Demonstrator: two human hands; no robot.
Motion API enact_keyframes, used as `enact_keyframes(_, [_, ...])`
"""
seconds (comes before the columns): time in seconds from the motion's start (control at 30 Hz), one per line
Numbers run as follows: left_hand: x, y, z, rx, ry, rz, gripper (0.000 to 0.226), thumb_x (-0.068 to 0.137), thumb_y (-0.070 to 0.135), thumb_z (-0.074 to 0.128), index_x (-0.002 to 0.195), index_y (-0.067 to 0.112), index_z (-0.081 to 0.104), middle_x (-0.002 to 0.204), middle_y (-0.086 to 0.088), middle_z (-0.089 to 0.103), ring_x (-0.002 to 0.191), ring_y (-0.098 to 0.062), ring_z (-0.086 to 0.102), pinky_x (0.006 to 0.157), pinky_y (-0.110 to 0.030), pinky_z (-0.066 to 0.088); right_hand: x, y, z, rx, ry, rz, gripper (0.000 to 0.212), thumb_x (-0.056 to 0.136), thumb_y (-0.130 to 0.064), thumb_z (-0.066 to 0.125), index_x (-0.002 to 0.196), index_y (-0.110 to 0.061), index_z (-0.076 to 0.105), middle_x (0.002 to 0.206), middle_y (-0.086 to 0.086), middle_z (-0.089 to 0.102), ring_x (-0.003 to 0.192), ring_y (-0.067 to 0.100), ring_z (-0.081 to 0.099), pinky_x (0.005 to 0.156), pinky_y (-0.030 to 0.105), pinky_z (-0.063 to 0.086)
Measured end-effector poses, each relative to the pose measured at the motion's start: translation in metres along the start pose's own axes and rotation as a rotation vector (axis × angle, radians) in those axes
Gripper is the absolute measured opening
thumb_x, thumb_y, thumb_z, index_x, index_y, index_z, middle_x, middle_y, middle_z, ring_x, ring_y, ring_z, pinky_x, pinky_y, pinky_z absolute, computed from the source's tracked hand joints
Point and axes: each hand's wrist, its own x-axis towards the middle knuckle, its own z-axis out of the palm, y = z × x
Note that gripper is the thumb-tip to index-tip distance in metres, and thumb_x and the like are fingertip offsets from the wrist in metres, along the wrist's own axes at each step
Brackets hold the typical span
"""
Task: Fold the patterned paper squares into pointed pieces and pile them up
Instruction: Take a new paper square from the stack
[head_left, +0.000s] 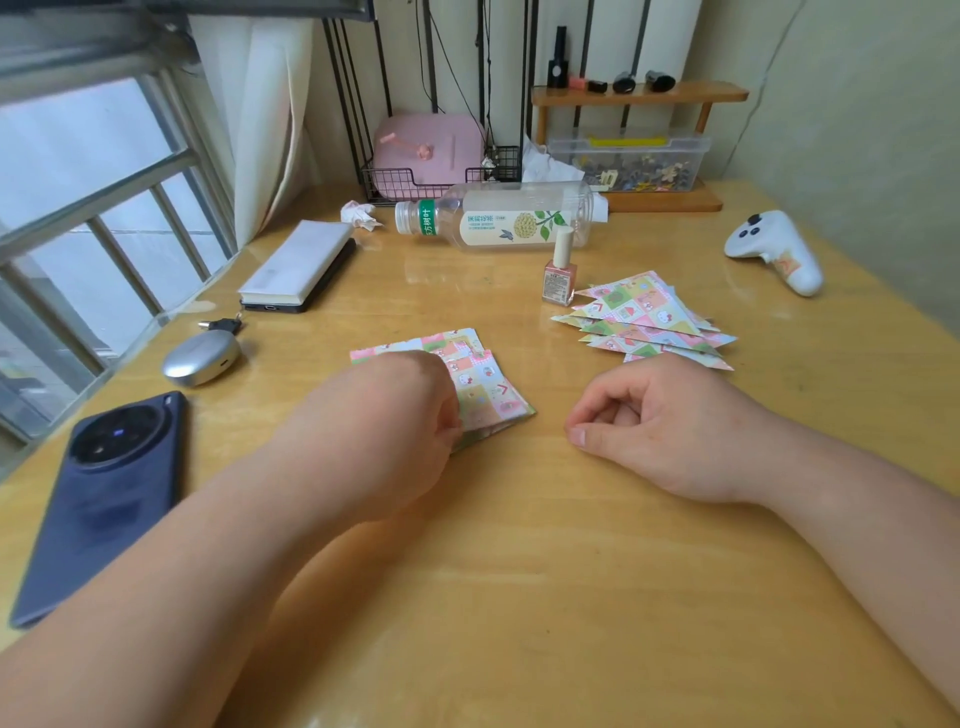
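Left grip (395, 415) curls on the squares (488, 379) beneath it: lift just one. Right grip (665, 426), loosely curled and empty, should steady the rest.

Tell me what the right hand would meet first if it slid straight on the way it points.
Likely the stack of pastel patterned paper squares that the left hand grips; only yellow wooden tabletop shows between, though depth is uncertain.
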Motion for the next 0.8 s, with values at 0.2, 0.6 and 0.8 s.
enact_keyframes(0.2, [0.009,-0.004,0.009,-0.253,0.089,-0.03,0.045,0.082,0.059,0.07,0.12,0.036,0.062,0.122,0.012,0.052,0.12,-0.013,0.046,0.1,-0.033,0.042,0.001,0.0,0.0,0.002,-0.009,0.001,0.007,0.087,-0.016,0.074,0.081,-0.02,0.074,0.043,-0.024,0.051,0.045,-0.003,0.048,0.047,0.009,0.035])
enact_keyframes(0.6, [0.031,-0.019,0.013,-0.335,-0.001,-0.219,0.083,0.052,0.075,0.08,0.122,0.035,0.061,0.116,0.008,0.052,0.118,-0.021,0.054,0.106,-0.046,0.043,0.001,-0.001,0.001,-0.006,-0.014,-0.006,0.007,0.088,-0.016,0.074,0.081,-0.019,0.074,0.043,-0.025,0.051,0.046,-0.003,0.05,0.048,0.008,0.035])
enact_keyframes(0.8, [0.034,-0.017,0.008,-0.354,-0.051,-0.272,0.068,0.049,0.073,0.083,0.099,0.038,0.055,0.121,0.007,0.057,0.113,-0.022,0.055,0.099,-0.046,0.047,0.001,-0.002,0.001,-0.008,-0.013,-0.003,0.007,0.088,-0.016,0.074,0.081,-0.02,0.074,0.043,-0.025,0.051,0.046,-0.003,0.049,0.048,0.008,0.035])
